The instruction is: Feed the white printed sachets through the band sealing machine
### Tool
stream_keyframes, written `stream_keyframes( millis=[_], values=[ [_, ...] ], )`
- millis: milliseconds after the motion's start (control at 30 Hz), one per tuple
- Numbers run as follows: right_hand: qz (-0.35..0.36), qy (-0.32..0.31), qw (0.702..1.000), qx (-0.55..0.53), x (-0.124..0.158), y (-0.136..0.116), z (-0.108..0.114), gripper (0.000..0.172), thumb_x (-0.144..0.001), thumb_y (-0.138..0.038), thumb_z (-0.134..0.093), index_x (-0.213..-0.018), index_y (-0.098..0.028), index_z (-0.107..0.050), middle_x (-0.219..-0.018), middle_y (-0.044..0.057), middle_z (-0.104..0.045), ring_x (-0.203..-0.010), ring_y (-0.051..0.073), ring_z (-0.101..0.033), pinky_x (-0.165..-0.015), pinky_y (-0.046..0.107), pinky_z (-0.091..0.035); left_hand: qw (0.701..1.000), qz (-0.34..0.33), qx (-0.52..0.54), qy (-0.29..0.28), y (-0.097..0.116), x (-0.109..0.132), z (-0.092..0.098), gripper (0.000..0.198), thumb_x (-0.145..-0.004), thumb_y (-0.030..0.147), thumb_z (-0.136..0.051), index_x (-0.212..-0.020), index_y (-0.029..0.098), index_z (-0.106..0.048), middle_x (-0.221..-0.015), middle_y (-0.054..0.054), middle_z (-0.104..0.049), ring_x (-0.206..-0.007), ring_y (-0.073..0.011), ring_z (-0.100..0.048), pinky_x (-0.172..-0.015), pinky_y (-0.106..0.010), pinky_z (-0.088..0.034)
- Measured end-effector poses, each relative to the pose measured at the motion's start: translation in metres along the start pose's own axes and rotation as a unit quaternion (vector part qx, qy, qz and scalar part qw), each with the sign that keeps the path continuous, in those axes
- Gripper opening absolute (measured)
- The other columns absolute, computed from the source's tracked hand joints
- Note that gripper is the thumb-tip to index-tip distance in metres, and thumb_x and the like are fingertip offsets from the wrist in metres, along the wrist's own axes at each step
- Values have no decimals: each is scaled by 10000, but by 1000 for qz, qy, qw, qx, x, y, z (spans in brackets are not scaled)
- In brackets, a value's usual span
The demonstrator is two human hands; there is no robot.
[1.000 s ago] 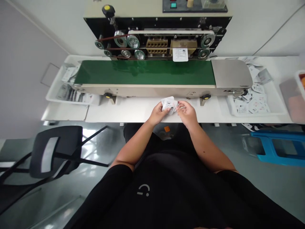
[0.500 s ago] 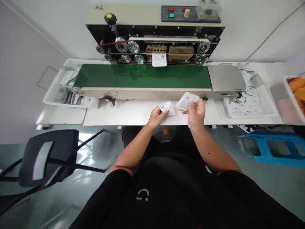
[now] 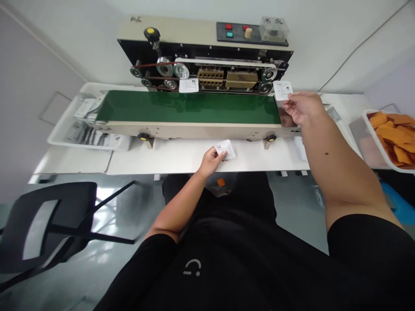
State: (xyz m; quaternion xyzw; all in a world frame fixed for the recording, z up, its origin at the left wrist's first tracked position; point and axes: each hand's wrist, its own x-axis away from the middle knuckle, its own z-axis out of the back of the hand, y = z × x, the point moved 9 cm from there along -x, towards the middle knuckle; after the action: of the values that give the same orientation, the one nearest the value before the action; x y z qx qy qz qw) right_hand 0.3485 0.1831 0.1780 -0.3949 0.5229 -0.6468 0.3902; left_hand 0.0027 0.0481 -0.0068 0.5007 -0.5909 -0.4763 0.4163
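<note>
My right hand (image 3: 303,107) is stretched out to the right end of the band sealing machine (image 3: 181,28), pinching a white printed sachet (image 3: 282,90) by its lower right corner. The sachet's upper edge is beside the machine's right-hand rollers; I cannot tell whether it is between the belts. Over the table's front edge, my left hand (image 3: 212,161) grips another white sachet (image 3: 227,149) between thumb and fingers. A third sachet (image 3: 188,85) hangs from the machine's belts at the left, above the green conveyor (image 3: 191,108).
A white tray (image 3: 60,134) of sachets stands at the left. On the right is a bin (image 3: 366,134) of orange pieces. Below are a black chair (image 3: 74,190) and, partly hidden by my arm, a blue stool (image 3: 397,201). An orange piece (image 3: 221,182) lies low between my legs.
My right hand has carried its sachet up and right to the machine's right end. The sachet in the machine has travelled left. My left hand has barely moved.
</note>
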Motion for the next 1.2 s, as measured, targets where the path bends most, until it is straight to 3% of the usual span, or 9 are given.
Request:
stream_keyframes(
  millis=[100, 433, 567, 667, 767, 900, 1033, 1100, 1200],
  values=[
    [-78, 5, 996, -33, 3, 11, -11, 165, -1062, -43, -587, -912, -109, -576, -646, 1, -602, -571, 40, -578, -592, 134, -513, 1000, 0, 1, -6, 2, 0, -2, 487, -857, 595, -822, -1050, 160, -716, -976, -78, -801, -765, -170, -748, -728, -322, -624],
    [-101, -78, 991, -31, 12, 2, -86, 58, -1059, -131, -608, -1004, -141, -590, -789, 62, -684, -614, 90, -659, -529, 140, -540, 1000, -4, 1, -13, 0, -2, -3, 510, -851, 611, -822, -1059, 162, -704, -981, -71, -797, -768, -164, -744, -732, -309, -610],
    [12, -37, 999, -16, 39, -10, -73, 101, -1057, -240, -632, -1100, -149, -636, -870, 41, -668, -563, 59, -616, -456, 125, -441, 1000, -12, 4, -3, 1, -1, -1, 503, -861, 606, -816, -1067, 163, -698, -1016, -80, -790, -790, -161, -738, -707, -292, -589],
    [131, -30, 991, -21, 93, 0, -61, 200, -1009, -371, -685, -1132, -214, -665, -931, 21, -665, -553, 53, -593, -429, 139, -411, 1000, -25, 17, 10, 6, -1, 1, 512, -855, 603, -824, -1093, 170, -690, -1039, -81, -781, -779, -149, -715, -697, -288, -578],
    [146, -112, 982, 45, 150, 45, -76, 255, -943, -412, -738, -1115, -225, -717, -963, 32, -687, -595, 79, -612, -452, 180, -444, 999, -29, 33, -6, 10, -2, -4, 509, -845, 581, -843, -1114, 181, -680, -1050, -80, -776, -791, -152, -706, -713, -294, -581],
    [70, -208, 969, 118, 197, 114, -107, 279, -903, -415, -749, -1088, -205, -754, -963, 45, -722, -634, 112, -636, -510, 231, -496, 998, -33, 45, -37, 11, -3, -11, 481, -823, 538, -880, -1073, 184, -672, -981, -62, -759, -800, -153, -691, -742, -303, -586],
    [39, -230, 967, 105, 207, 138, -117, 267, -933, -451, -707, -956, -186, -731, -790, 28, -694, -603, 115, -613, -563, 254, -518, 997, -35, 38, -53, 13, -2, -14, 475, -836, 522, -875, -1096, 183, -668, -983, -57, -746, -802, -142, -678, -744, -296, -570],
    [62, -215, 970, 94, 200, 127, -109, 272, -918, -460, -735, -927, -188, -722, -728, 16, -668, -594, 115, -606, -581, 258, -525, 997, -38, 39, -53, 15, -1, -13, 471, -844, 527, -867, -1100, 187, -665, -948, -42, -726, -778, -132, -672, -737, -291, -565],
    [95, -169, 980, 38, 171, 91, -80, 285, -910, -475, -774, -944, -200, -704, -709, 6, -661, -562, 108, -592, -551, 248, -525, 997, -38, 36, -48, 19, 1, -11, 457, -873, 545, -833, -1117, 197, -663, -923, -28, -701, -761, -122, -670, -745, -287, -568]
  ],
)
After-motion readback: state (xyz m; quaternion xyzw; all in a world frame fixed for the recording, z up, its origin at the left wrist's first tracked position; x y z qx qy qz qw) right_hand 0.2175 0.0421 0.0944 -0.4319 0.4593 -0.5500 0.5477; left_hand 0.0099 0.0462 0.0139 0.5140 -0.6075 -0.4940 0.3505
